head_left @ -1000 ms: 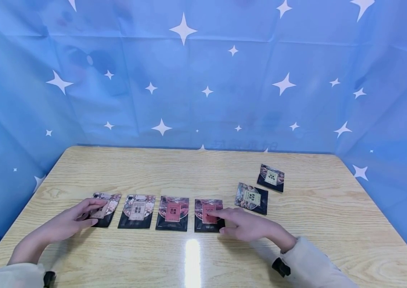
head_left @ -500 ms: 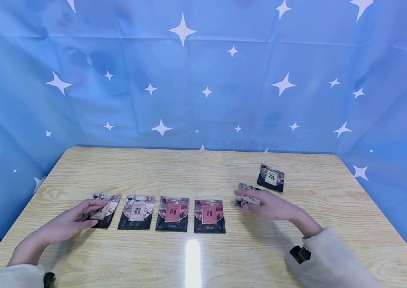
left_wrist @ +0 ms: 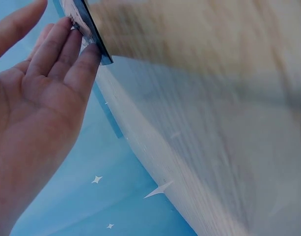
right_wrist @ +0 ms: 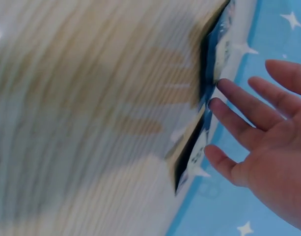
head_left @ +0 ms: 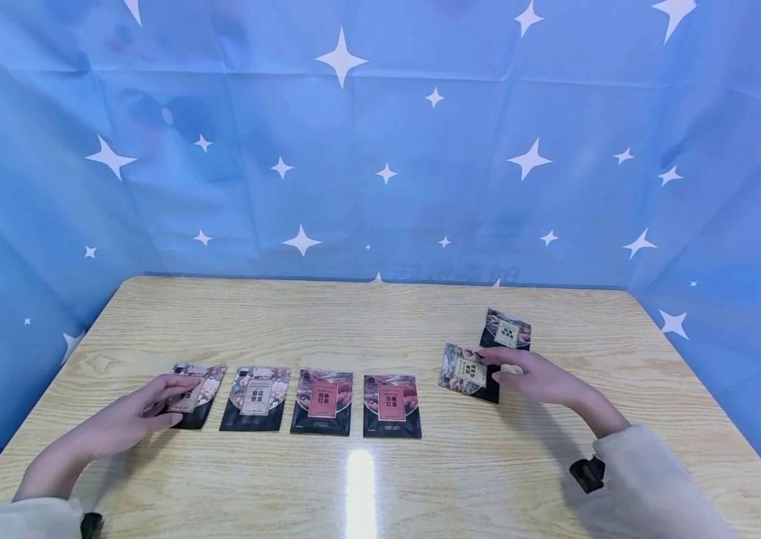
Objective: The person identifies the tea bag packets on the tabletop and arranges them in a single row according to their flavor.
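In the head view my left hand (head_left: 127,412) rests its fingertips on a floral sachet (head_left: 197,395) with a pale pink label, at the left end of a row. The left wrist view has those fingers nearly straight against the sachet (left_wrist: 84,24), the thumb held apart. My right hand (head_left: 542,382) touches a tilted dark sachet (head_left: 464,372) with a cream label. Its fingers (right_wrist: 243,105) are loosely extended in the right wrist view. Just behind it lies another cream-labelled sachet (head_left: 506,329), its lower edge partly hidden by the right hand.
Between the hands lie a pink-labelled floral sachet (head_left: 255,398) and two red-labelled sachets, the left one (head_left: 322,402) beside the right one (head_left: 391,406). All lie on a wooden table (head_left: 272,486). A blue star-patterned cloth (head_left: 380,150) hangs behind it.
My right hand has moved right, from the rightmost red-labelled sachet over to the tilted cream-labelled one, now touching its right side. My left hand has stayed in place.
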Action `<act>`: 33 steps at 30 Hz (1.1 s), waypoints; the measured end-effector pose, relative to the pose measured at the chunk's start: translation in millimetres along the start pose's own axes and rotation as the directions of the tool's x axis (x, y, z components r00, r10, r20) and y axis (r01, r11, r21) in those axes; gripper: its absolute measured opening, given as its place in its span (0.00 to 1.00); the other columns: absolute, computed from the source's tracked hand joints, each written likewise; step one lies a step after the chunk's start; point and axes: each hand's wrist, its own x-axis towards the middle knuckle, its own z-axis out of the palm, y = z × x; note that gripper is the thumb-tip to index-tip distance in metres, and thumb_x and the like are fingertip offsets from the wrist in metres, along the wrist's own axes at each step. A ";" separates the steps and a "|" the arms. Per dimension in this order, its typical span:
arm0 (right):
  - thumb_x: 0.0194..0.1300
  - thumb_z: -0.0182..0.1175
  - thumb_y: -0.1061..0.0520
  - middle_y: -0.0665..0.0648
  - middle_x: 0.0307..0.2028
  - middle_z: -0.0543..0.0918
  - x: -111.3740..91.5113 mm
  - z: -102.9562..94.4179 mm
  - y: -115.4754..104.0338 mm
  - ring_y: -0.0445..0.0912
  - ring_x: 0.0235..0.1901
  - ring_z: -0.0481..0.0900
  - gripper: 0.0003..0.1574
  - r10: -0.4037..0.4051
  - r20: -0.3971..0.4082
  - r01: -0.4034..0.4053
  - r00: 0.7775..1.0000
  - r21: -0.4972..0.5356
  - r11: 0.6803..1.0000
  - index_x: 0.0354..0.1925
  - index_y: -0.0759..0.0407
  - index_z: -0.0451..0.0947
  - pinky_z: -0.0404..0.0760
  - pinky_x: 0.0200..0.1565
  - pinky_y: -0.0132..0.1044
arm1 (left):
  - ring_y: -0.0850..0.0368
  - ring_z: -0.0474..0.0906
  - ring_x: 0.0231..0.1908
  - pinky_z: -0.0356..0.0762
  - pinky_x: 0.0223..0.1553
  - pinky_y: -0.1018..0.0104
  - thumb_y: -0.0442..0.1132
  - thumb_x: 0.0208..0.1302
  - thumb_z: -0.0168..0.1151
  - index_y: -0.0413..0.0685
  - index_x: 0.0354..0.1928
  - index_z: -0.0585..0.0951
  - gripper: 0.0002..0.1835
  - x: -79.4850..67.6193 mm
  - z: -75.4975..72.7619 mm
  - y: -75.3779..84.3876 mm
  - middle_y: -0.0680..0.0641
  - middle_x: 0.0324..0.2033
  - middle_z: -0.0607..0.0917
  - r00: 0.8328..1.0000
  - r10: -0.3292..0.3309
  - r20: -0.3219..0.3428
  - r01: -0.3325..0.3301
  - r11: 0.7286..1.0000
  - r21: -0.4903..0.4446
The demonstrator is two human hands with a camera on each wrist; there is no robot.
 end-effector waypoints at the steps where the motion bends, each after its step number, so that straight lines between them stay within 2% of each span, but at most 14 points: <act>1: 0.70 0.46 0.60 0.72 0.58 0.66 -1.0 -0.2 1.4 0.66 0.58 0.61 0.29 0.003 0.000 -0.003 1.000 -0.004 1.000 0.64 0.72 0.56 0.65 0.52 0.59 | 0.29 0.54 0.59 0.71 0.44 0.74 0.35 0.67 0.52 0.35 0.62 0.59 0.25 0.0 0.0 0.1 0.27 0.61 0.59 1.000 0.000 0.000 0.000 1.000 0.000; 11: 0.70 0.48 0.60 0.71 0.57 0.68 -11.8 4.4 1.2 0.65 0.55 0.66 0.27 -0.040 0.016 0.040 0.999 -0.044 0.998 0.62 0.73 0.59 0.67 0.50 0.58 | 0.29 0.55 0.59 0.71 0.43 0.73 0.36 0.66 0.52 0.37 0.62 0.60 0.25 -0.4 1.0 -0.2 0.28 0.62 0.59 1.000 -0.002 -0.012 0.002 1.000 0.008; 22: 0.70 0.47 0.59 0.71 0.54 0.70 -21.4 10.8 -15.2 0.61 0.51 0.72 0.27 -0.110 0.108 0.110 0.988 0.003 0.994 0.62 0.75 0.59 0.74 0.48 0.42 | 0.29 0.54 0.59 0.72 0.44 0.72 0.36 0.67 0.52 0.36 0.63 0.59 0.26 -0.9 0.1 1.5 0.28 0.61 0.59 1.000 -0.023 0.002 0.023 1.000 -0.003; 25: 0.71 0.46 0.60 0.69 0.55 0.71 -19.5 12.5 -14.3 0.60 0.51 0.72 0.26 -0.107 0.084 0.107 0.991 0.002 0.994 0.62 0.73 0.60 0.74 0.47 0.42 | 0.29 0.54 0.59 0.72 0.44 0.72 0.36 0.67 0.52 0.35 0.63 0.59 0.26 -0.9 0.4 1.8 0.28 0.61 0.58 1.000 -0.021 0.003 0.021 1.000 -0.009; 30: 0.70 0.47 0.60 0.69 0.57 0.69 -15.3 14.6 -14.2 0.59 0.51 0.72 0.26 -0.094 -0.005 0.093 0.996 -0.040 0.995 0.62 0.71 0.61 0.74 0.45 0.47 | 0.29 0.54 0.59 0.72 0.44 0.72 0.35 0.67 0.52 0.35 0.63 0.58 0.26 -0.7 0.7 2.6 0.28 0.62 0.58 1.000 -0.016 0.003 0.016 1.000 -0.011; 33: 0.69 0.48 0.60 0.69 0.56 0.69 -12.6 16.0 -15.5 0.57 0.48 0.73 0.26 -0.075 -0.035 0.073 0.997 -0.051 0.996 0.63 0.71 0.60 0.74 0.41 0.44 | 0.29 0.54 0.59 0.71 0.44 0.73 0.35 0.66 0.52 0.35 0.63 0.58 0.26 -0.6 0.8 2.7 0.28 0.62 0.58 1.000 -0.018 0.002 0.018 1.000 -0.009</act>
